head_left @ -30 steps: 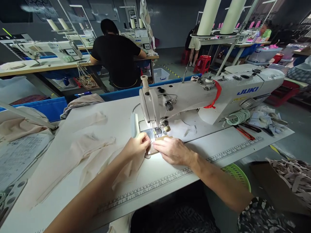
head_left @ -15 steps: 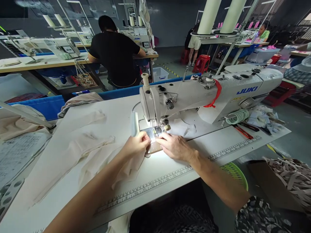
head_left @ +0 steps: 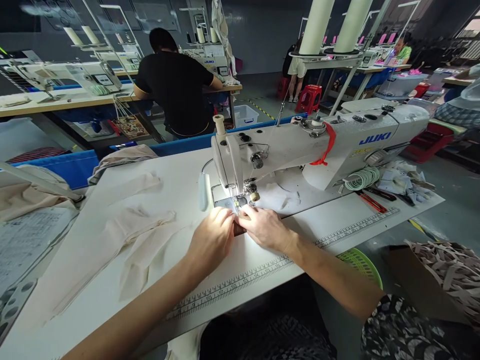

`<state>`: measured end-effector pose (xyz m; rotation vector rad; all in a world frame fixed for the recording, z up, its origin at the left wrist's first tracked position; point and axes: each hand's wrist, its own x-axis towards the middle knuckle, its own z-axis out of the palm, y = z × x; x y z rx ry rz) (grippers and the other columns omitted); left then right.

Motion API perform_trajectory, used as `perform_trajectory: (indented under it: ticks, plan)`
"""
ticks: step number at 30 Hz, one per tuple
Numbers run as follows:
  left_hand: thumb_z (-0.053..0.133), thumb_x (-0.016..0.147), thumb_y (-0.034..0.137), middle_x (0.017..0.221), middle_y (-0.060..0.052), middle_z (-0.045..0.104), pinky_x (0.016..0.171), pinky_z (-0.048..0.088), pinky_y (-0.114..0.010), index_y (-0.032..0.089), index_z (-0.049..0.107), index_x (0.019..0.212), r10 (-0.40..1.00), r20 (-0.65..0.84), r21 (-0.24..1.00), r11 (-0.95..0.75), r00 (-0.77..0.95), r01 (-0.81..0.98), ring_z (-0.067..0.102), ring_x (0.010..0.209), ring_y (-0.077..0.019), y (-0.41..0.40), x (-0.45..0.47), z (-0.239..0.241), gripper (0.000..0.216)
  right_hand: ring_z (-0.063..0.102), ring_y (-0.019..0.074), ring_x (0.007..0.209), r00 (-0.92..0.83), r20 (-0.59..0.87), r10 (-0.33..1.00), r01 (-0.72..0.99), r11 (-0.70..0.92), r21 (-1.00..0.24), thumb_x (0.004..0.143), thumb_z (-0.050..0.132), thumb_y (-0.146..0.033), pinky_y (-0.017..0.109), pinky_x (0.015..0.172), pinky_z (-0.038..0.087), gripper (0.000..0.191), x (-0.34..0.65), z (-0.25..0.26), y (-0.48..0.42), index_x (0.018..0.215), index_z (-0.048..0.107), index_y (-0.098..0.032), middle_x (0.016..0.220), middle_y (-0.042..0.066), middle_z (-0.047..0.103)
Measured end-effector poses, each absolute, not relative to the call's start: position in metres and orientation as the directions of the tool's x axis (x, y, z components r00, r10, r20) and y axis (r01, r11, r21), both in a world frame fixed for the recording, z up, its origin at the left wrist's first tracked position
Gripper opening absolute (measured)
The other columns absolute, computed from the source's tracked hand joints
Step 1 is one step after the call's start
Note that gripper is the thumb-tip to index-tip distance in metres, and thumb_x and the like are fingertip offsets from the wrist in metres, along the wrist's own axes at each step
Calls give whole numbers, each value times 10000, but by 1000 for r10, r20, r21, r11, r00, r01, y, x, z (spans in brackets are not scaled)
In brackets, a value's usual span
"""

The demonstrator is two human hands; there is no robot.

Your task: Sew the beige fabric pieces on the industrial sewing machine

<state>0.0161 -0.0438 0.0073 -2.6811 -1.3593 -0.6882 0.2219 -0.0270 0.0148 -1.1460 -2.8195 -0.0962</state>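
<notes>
Both of my hands meet just in front of the needle of a white sewing machine (head_left: pixel 277 150). My left hand (head_left: pixel 213 235) has its fingers closed in a pinch, knuckles up, beside the presser foot (head_left: pixel 239 201). Touching its fingertips from the other side, my right hand (head_left: pixel 266 227) is also closed. A pale bit of fabric shows between the fingertips, but glare and the fingers hide most of it. Thin cream fabric (head_left: pixel 142 250) lies spread and creased over the table to the left, reaching toward my left hand.
A pale blue strip (head_left: pixel 203 192) stands left of the needle. Orange-handled snippers (head_left: pixel 371 201), coiled green cord (head_left: pixel 362 178) and scraps (head_left: pixel 401 180) lie at the right. A printed ruler (head_left: pixel 240 280) runs along the front edge. A co-worker (head_left: pixel 174 87) sits ahead.
My left hand has turned over, knuckles up, and moved closer to my right fingertips. The fabric that hung below my left wrist no longer shows there. The view has shifted slightly.
</notes>
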Motion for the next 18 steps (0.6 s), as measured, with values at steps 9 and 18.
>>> perform_trajectory:
  ticks: [9,18]
  plan:
    - [421,1008,161,1200,-191,753,972,668,-505,120,692,1335,691,469,92,-657,550,748,703,1125,-329,-54,15,-25,427,604,168,795,-652,221,725,729,680,-82,1013,464,-107,296,649,433,365,229,12,-21,1252,722,-203,1129,87,701]
    - [434,988,153,1109,-189,743,886,658,-457,125,728,1161,668,442,7,-670,598,743,680,982,-305,-27,19,-20,342,658,183,865,-507,224,832,841,535,-84,967,458,-102,271,633,434,379,243,17,-7,1139,783,-193,1154,106,722]
